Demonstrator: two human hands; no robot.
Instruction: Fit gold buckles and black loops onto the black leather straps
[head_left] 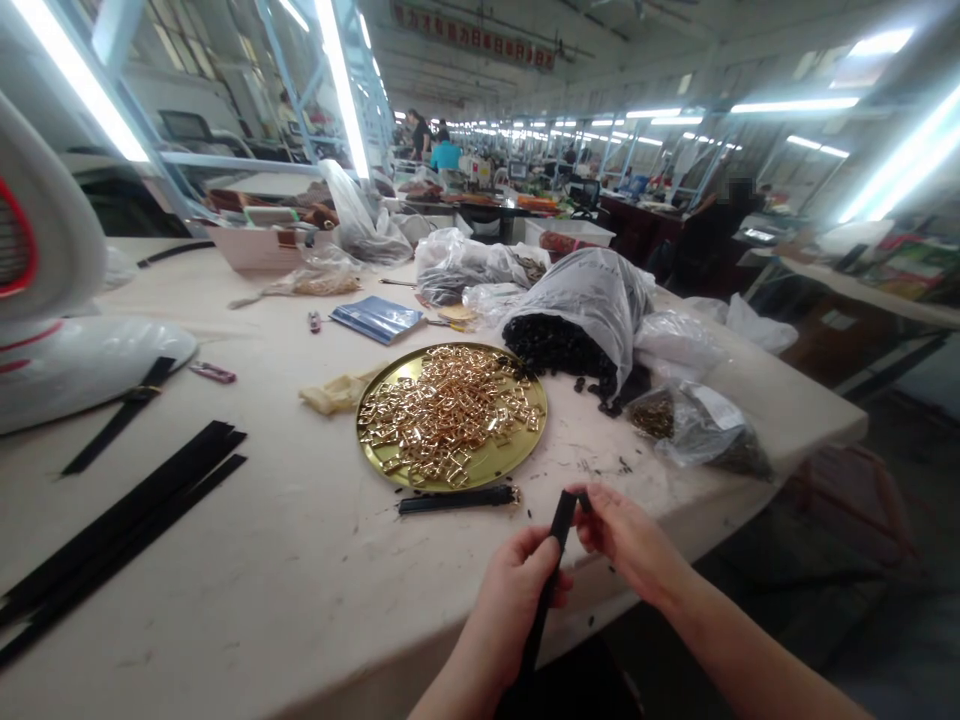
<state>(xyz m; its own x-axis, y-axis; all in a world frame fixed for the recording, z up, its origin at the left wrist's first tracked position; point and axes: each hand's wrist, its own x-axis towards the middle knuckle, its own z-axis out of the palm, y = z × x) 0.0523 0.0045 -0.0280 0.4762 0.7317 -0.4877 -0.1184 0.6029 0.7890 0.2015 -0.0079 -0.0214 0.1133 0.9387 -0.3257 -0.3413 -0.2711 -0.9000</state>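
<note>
Left hand (517,585) and right hand (626,540) both pinch a black strap (553,560) at the table edge (300,600). Just beyond lies a finished strap (457,499), then a gold tray (517,455) heaped with buckles (450,410), then a plastic bag (592,300) spilling dark pieces.

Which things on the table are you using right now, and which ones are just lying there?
Being used:
- black strap, pinched by left hand and right hand
- probably the gold buckles on the gold tray
- probably the second strap beside the tray

Just lying about:
- blue packet
- yellowish cloth
- white machine
</note>
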